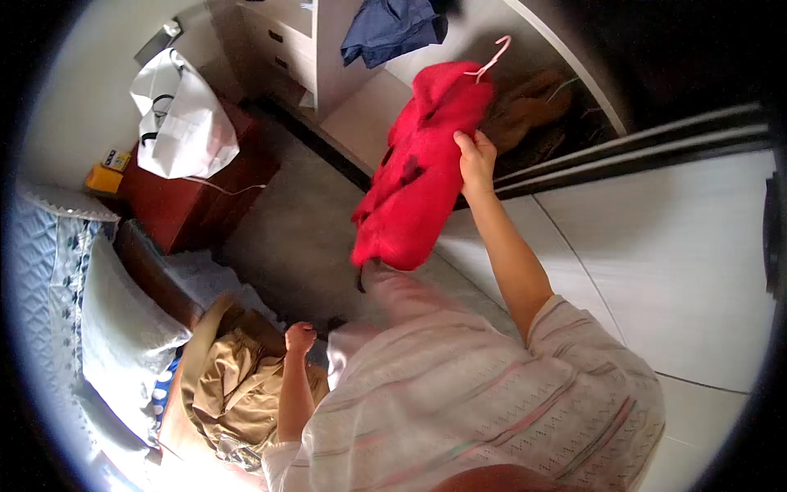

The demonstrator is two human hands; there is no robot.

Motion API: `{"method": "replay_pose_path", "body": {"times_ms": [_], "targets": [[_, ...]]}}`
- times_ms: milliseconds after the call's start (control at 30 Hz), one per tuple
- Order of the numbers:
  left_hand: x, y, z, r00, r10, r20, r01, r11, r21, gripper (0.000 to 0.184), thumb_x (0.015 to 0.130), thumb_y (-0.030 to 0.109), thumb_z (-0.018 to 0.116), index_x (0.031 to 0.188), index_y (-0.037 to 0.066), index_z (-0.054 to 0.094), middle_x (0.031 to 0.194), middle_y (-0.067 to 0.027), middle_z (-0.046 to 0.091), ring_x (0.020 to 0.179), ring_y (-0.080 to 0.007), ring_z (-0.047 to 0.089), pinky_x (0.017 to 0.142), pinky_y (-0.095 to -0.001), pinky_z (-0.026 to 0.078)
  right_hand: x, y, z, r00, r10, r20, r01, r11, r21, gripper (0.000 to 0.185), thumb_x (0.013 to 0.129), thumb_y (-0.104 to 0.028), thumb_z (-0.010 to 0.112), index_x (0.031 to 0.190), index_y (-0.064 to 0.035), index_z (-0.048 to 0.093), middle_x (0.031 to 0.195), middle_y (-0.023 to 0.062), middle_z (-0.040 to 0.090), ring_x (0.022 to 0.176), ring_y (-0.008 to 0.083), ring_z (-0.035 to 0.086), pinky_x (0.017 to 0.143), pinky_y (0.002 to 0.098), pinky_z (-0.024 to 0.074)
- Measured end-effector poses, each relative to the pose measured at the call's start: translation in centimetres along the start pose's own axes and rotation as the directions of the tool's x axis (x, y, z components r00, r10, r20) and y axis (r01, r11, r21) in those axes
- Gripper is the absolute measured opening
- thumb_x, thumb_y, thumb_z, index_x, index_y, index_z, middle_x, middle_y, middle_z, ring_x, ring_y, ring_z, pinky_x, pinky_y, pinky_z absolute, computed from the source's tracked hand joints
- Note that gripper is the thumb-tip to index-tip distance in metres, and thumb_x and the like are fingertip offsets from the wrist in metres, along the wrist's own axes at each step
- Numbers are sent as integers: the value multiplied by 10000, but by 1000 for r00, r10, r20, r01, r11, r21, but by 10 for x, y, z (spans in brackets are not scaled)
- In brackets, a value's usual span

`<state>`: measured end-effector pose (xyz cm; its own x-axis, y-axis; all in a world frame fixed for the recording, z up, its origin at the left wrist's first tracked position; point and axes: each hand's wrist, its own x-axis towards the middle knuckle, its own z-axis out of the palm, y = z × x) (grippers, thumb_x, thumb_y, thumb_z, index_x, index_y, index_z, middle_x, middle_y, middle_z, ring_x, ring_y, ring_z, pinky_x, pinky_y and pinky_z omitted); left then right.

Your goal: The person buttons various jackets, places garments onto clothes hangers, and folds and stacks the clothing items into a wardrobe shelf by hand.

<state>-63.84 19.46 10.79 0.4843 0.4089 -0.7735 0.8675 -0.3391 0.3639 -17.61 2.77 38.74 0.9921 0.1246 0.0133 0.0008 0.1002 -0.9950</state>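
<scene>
A fuzzy red sweater (426, 164) with dark patches hangs on a pink hanger (494, 59) in front of the open wardrobe. My right hand (478, 160) grips its side edge, thumb on the front and the other fingers partly hidden. Lower down, beside the bed, my left hand (301, 338) is closed like a fist, with nothing showing in it. Just left of that hand, a shiny brown garment (238, 385) lies crumpled on the bed.
Dark blue clothing (393, 33) hangs in the wardrobe, and brown clothes (533, 111) lie inside it. White sliding doors (656, 246) stand at right. A white bag (184, 123) sits on the red-brown cabinet (180, 205). Pillows (127, 320) lie on the bed.
</scene>
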Motion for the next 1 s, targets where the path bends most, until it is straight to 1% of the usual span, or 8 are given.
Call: {"method": "replay_pose_path", "body": {"times_ms": [133, 200, 333, 400, 500, 767, 800, 1000], "targets": [[38, 22, -8, 980, -189, 57, 197, 906, -374, 236, 650, 190, 602, 859, 104, 669, 719, -104, 651, 649, -238, 634, 636, -331, 502, 69, -13, -6, 991, -1, -135, 2, 1000, 3, 237, 783, -88, 544, 999, 7, 552, 923, 80, 587, 798, 202, 551, 733, 342, 441], [73, 18, -2, 981, -149, 125, 192, 837, -512, 233, 653, 191, 597, 854, 99, 668, 681, -103, 645, 589, -225, 625, 606, -323, 502, 99, -26, -7, 981, -25, -193, 22, 1000, -14, 245, 787, -82, 545, 1014, 11, 541, 934, 89, 583, 814, 218, 554, 734, 361, 444], [132, -8, 38, 993, 119, -7, -111, 910, -399, 245, 663, 198, 586, 858, 70, 659, 751, -116, 650, 639, -221, 634, 600, -321, 501, 174, -19, -36, 928, -124, -353, 90, 990, -111, 274, 801, -76, 542, 1051, 32, 514, 1015, 130, 557, 874, 257, 555, 757, 380, 456], [116, 40, 11, 997, 3, 78, 13, 977, -211, 239, 671, 206, 584, 842, 51, 647, 778, -115, 647, 662, -233, 627, 604, -335, 497, 177, -34, -36, 916, -143, -374, 55, 971, -235, 320, 805, -69, 532, 1104, 39, 494, 1070, 147, 540, 916, 276, 550, 782, 387, 455], [117, 48, 3, 992, -58, 116, 100, 912, -397, 236, 665, 189, 601, 847, 44, 636, 706, -101, 629, 617, -207, 606, 577, -340, 490, 207, -10, -66, 858, -260, -443, 23, 881, -473, 336, 799, -66, 531, 1113, 48, 488, 1080, 152, 535, 919, 280, 546, 784, 384, 453], [145, 9, -12, 872, -104, 479, 392, 734, -555, 150, 697, 84, 599, 843, 50, 614, 588, -66, 580, 464, -147, 537, 380, -292, 420, 190, -8, -76, 826, -201, -527, -20, 923, -384, 345, 798, -50, 528, 1121, 57, 475, 1080, 157, 530, 931, 275, 535, 795, 367, 444], [119, 59, -47, 908, -210, 363, 327, 896, -300, 134, 699, 75, 571, 821, 64, 625, 577, -57, 573, 451, -130, 524, 363, -275, 409, 188, -5, -79, 795, -190, -577, -41, 931, -363, 346, 797, -47, 529, 1122, 56, 472, 1078, 155, 529, 932, 272, 533, 797, 365, 442], [138, 20, -35, 912, -142, 385, 348, 766, -541, 75, 723, 95, 570, 765, 74, 628, 538, -36, 535, 415, -117, 486, 348, -253, 389, 173, 17, -91, 827, -150, -542, -64, 932, -356, 460, 775, -90, 594, 1176, 76, 444, 1168, 187, 501, 1043, 293, 490, 892, 361, 380]]}}
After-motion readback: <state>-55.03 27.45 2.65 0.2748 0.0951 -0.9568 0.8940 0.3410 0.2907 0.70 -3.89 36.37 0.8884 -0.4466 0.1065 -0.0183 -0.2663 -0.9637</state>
